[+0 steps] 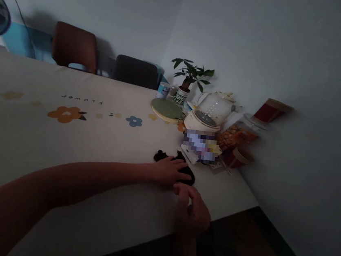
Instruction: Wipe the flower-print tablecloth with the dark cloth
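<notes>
**Dark cloth being pressed flat near the table's right edge**

A small, black, crumpled piece of soft fabric [181, 169] is being shown just right of the frame's centre, lying on the cream tablecloth printed with flowers [65, 132]. Its outline is lumpy and uneven, with one lobe sticking out toward the left; in the dim light no finer detail is being revealed.

The left hand [170, 171] is being laid palm-down on top of the fabric, its fingers spread and flattened rather than curled, so nothing is being pinched. The dark material is being seen above and to the right of that hand.

The right hand [192, 210] is being held just below the fabric, at the table's near edge, with its fingers loosely bent. Whether anything is being gripped there cannot be told.

Further up and to the right, a glass kettle on a white base [210, 114] is being shown.
</notes>
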The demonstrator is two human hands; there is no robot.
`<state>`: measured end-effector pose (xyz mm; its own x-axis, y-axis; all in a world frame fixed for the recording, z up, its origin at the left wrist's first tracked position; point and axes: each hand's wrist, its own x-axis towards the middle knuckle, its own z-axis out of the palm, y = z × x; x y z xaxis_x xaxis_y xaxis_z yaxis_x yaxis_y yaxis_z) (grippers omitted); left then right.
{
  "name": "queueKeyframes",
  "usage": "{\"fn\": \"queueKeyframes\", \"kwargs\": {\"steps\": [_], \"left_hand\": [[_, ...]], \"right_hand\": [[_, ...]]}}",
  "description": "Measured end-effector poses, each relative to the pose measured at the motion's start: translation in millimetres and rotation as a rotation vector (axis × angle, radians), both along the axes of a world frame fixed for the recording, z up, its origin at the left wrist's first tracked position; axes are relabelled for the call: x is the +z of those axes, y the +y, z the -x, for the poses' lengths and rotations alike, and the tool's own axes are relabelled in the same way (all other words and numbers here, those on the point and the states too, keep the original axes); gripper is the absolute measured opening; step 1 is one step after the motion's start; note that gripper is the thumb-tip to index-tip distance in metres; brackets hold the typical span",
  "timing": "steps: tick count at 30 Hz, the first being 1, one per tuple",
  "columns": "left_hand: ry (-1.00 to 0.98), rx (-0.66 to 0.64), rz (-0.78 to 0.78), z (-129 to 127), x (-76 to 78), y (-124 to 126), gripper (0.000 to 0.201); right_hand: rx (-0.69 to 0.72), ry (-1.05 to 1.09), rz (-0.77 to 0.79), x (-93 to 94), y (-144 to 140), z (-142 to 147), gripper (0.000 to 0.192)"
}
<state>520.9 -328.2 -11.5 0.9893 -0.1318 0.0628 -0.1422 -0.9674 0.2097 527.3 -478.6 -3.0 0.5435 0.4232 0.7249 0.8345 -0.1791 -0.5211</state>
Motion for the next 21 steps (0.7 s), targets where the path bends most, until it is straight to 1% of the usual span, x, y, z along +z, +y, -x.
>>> {"fn": "queueKeyframes", "kwargs": {"steps": [3, 6, 8, 11, 14, 17, 21], "left_hand": [[-0.037, -0.029, -0.009, 37.2, 1.4, 1.2, 0.046], [-0.057, -0.058, -0.008, 80.6, 0.4, 7.4, 0.045], [-0.052, -0.050, -0.007, 111.3, -1.7, 13.5, 0.046], [-0.068, 0.022, -0.009, 159.3, -5.2, 21.1, 0.045], [-0.074, 0.104, -0.013, 209.0, -5.9, 20.9, 0.045], [-0.079, 0.180, -0.040, 258.1, -2.8, 11.5, 0.048], [-0.092, 0.300, -0.095, 318.9, 1.2, -7.5, 0.050]], "right_hand": [[0.017, -0.004, -0.008, -1.1, 0.4, -1.5, 0.031], [0.055, -0.010, -0.027, -2.3, 1.8, -3.3, 0.030], [0.068, 0.004, -0.020, -3.6, 2.7, -4.7, 0.031], [0.088, 0.006, 0.012, -6.3, 3.4, -7.3, 0.032], [0.077, 0.001, 0.021, -8.6, 4.5, -8.2, 0.033], [0.018, 0.065, 0.031, -8.1, 6.8, -4.3, 0.035], [-0.063, 0.136, 0.109, -5.4, 7.5, 2.2, 0.039]]}}
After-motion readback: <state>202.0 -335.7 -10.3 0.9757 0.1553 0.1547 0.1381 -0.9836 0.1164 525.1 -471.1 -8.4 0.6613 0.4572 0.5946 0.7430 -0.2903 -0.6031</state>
